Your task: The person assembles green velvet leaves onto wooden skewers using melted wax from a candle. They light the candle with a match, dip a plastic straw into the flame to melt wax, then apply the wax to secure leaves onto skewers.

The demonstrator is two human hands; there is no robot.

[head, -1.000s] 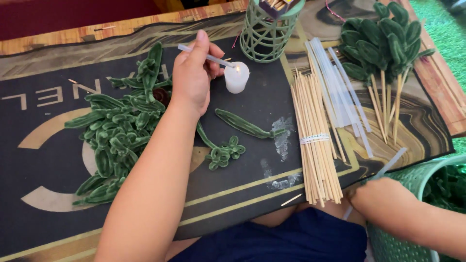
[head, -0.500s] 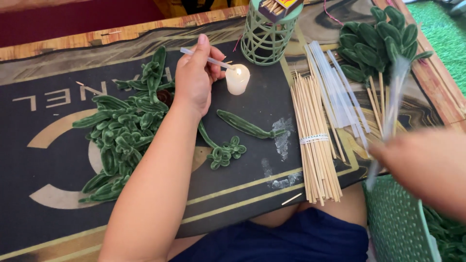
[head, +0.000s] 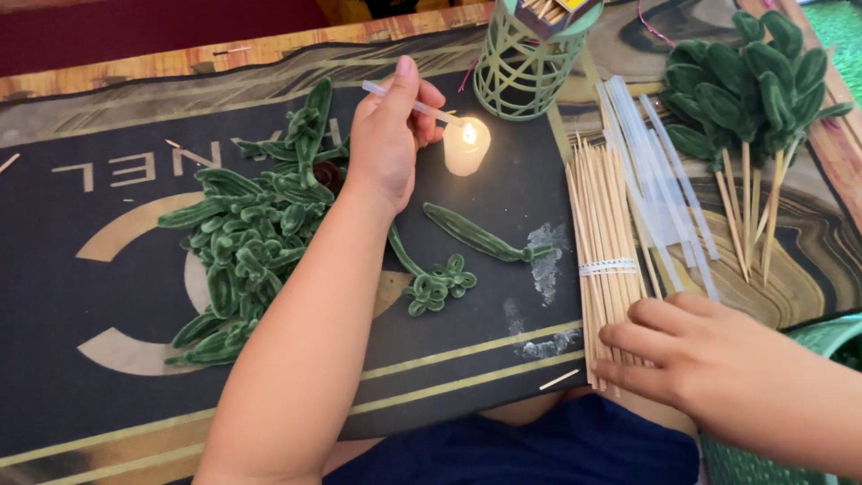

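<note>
- The surface (head: 135,54) in front of you is wood at its far edge, mostly covered by a large black mat (head: 108,359) with gold stripes and pale lettering.
- A heap of fuzzy green leaf shapes (head: 242,242) lies on the mat left of your left forearm; a single long green leaf (head: 476,235) lies apart, below the candle.
- A pale green openwork wire holder (head: 525,67) stands at the far edge, with a small box on top.
- Green leaves mounted on wooden sticks (head: 750,90) lie fanned at the far right.
- A banded bundle of thin wooden skewers (head: 603,224) lies right of the mat, with clear plastic sticks (head: 651,153) just beside it.
- Your right hand (head: 691,355) rests on the near ends of the skewers, fingers stretched and loosely together, gripping nothing that you can see.
- Your left hand (head: 386,135) is closed in a pinch around a clear stick (head: 413,103), its tip at the flame.
- The short white candle (head: 467,148) burns just right of that hand.
</note>
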